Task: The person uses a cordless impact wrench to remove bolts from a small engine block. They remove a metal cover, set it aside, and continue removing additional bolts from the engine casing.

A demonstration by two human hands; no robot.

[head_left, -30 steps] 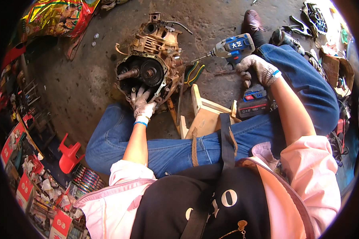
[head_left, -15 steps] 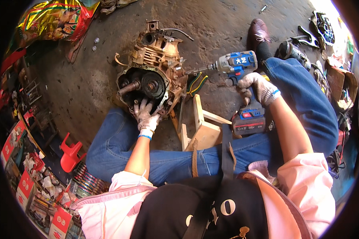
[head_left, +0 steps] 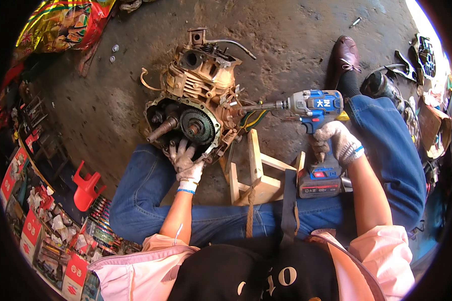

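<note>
A grimy engine (head_left: 191,75) stands on the floor, its open housing showing a dark gear (head_left: 206,128) and a protruding shaft. My gloved left hand (head_left: 186,163) grips the housing's lower rim, fingertips reaching inside beneath the gears. My gloved right hand (head_left: 339,140) is wrapped round the grip of a blue cordless impact wrench (head_left: 321,103); its long socket extension (head_left: 258,107) reaches the engine's right side, where its tip is hard to make out. Yellow-green handled pliers (head_left: 256,120) lie behind that extension.
A small wooden stool (head_left: 266,188) sits between engine and my legs. My right shoe (head_left: 344,55) is beyond the wrench. Metal parts (head_left: 407,65) and a carton (head_left: 437,130) lie at right; a red chair (head_left: 85,185), boxes and clutter at left; a shiny sack (head_left: 60,25) at top left.
The wrench has swung level, its extension now lined up with the engine's right side. The view has shifted, putting the scene lower in the picture. My left hand stays at the housing.
</note>
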